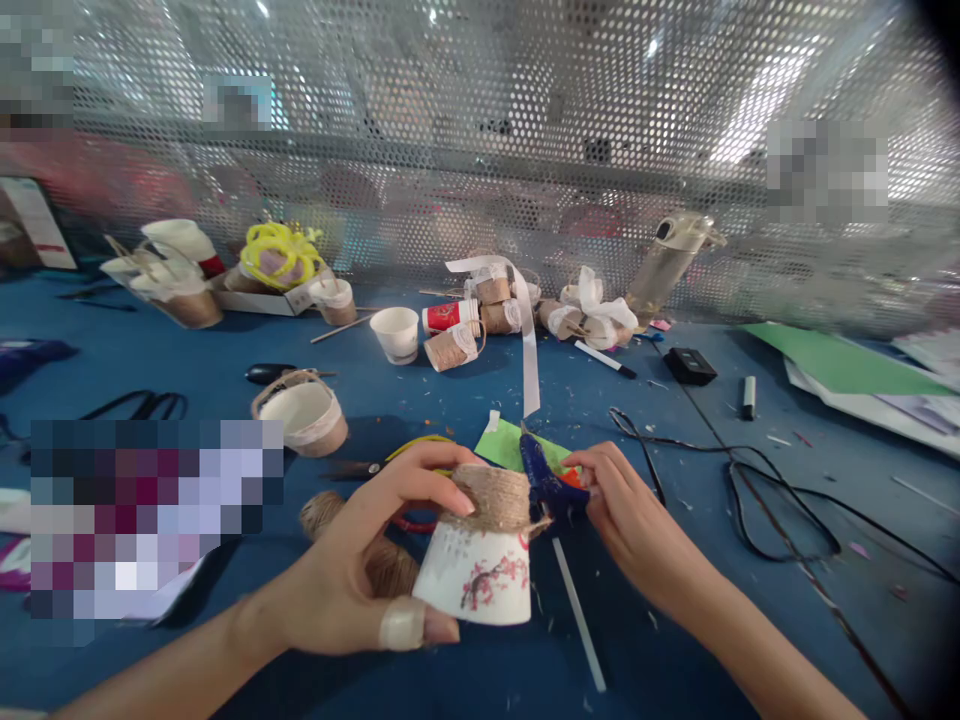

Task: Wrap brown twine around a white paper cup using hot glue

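Observation:
My left hand [360, 550] grips a paper cup [491, 585] printed with pink blossoms, its narrower end up. Brown twine [491, 497] is wound around that upper part, and a loose end sticks out at the right. The thumb, with a pale bandage on it, presses low on the cup. Just right of the cup, the fingers of my right hand [630, 510] close on the handle end of a blue glue gun [541, 470] with an orange trigger. The gun's nozzle points away over a piece of green paper [506, 445]. A twine ball [394, 565] is partly hidden behind my left hand.
A white glue stick [579, 615] lies near the cup. Scissors [360, 469] and a twine-covered cup basket [304, 415] are at left. A white ribbon [529, 350], small cups [450, 348] and a clear bottle [667, 265] stand farther back. A black cable [750, 540] loops at right.

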`<state>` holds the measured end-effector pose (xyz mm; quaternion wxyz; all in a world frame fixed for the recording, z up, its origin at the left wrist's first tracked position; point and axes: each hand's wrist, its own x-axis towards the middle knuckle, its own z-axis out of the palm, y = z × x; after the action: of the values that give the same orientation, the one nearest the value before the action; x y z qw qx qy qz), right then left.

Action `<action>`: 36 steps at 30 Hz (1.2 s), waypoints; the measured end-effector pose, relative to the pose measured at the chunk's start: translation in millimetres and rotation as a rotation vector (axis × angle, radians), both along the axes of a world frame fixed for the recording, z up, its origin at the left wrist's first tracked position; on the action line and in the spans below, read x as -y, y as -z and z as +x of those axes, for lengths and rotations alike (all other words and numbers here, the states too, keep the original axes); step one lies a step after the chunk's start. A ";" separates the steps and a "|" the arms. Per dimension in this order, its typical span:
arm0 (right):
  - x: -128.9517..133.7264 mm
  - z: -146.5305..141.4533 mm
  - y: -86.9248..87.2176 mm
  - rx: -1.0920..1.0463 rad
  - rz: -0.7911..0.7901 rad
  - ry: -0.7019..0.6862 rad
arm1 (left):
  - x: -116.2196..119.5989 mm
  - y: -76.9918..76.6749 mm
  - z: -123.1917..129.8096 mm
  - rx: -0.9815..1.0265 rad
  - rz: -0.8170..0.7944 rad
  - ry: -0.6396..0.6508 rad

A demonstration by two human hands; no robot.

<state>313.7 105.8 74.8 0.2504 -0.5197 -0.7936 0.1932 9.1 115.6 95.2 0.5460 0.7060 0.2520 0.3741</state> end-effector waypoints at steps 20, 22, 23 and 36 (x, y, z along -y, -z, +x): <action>3.0 1.3 -0.2 0.047 -0.010 -0.011 | -4.1 -6.9 0.7 -0.038 0.103 -0.031; 4.0 0.9 -3.0 0.044 -0.013 -0.007 | -4.5 -7.8 0.9 -0.034 0.108 -0.028; 4.5 0.8 -4.1 0.042 -0.018 -0.003 | -4.7 -8.2 1.0 -0.033 0.116 -0.020; -6.3 3.3 -0.7 0.003 0.103 0.027 | -3.3 -7.4 2.9 0.003 0.087 -0.010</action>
<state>317.0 112.1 75.6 0.2782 -0.5173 -0.7957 0.1481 12.0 118.9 102.6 0.5133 0.7271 0.2383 0.3887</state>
